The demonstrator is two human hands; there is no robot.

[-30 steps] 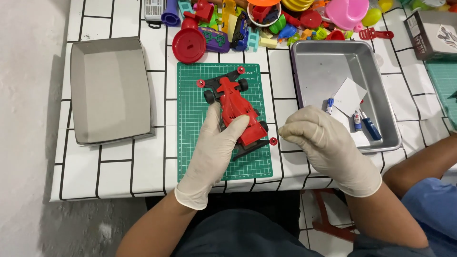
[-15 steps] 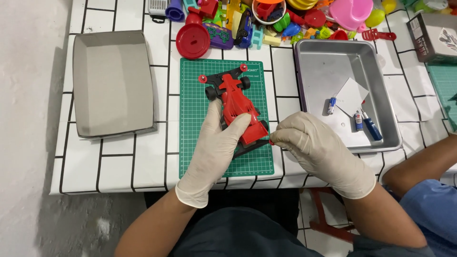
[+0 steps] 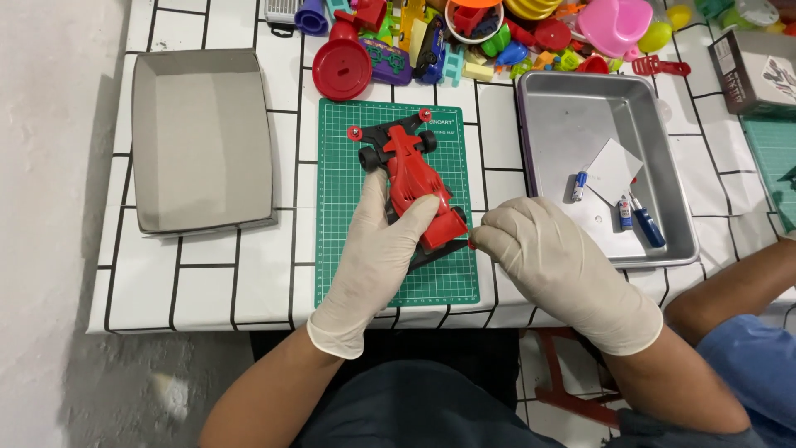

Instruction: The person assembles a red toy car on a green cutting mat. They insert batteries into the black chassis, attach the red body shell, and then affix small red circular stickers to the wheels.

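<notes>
White tiled table [image 3: 207, 274], grey floor beside it; green gridded mat [image 3: 340, 199] carries glossy red plastic car [image 3: 412, 178] — my left hand [image 3: 377, 249] clamps it; right hand [image 3: 547, 265] pinches small red wheel [image 3: 472, 243]; latex gloves.

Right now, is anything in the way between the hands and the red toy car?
No. The left hand lies right on the red toy car on the green mat, and the right hand pinches a small red piece at the car's near end. Nothing sits between them.
</notes>
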